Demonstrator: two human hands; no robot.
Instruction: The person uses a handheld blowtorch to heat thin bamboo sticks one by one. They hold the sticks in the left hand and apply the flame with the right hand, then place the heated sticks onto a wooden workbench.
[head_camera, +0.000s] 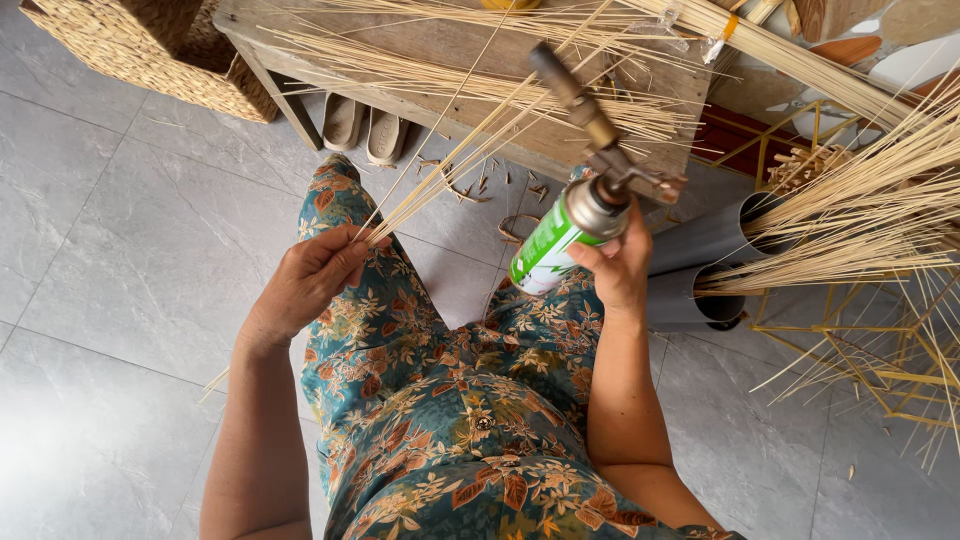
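Bamboo splints (440, 180), a thin bundle of pale straw-coloured strips, run from the left hand (310, 280) up and away over the edge of the wooden table (560, 150). They look very light, springy along their length and easy to snap or splinter if bent sharply; pinching them near the gathered end, as the left hand does, keeps them together, while the far ends fan out loose. The fingers (350, 248) of that hand are closed tight around the gathered end of the bundle.

The right hand (620, 265) holds a gas torch (585, 130): a green and white canister (548, 248) with a brass-coloured burner tube pointing up toward the splints. By its look the canister is smooth, rigid metal, heavier than the splints and likely slippery, so the body just below the valve is the sound place to grip; the right fingers wrap it there, closed on it.

More loose splints lie spread on the table and spill from grey plastic pipes (700, 270) at the right. A woven basket (150, 50) sits at upper left, and a pair of sandals (365, 128) rests on the grey tiled floor (120, 250) under the table.
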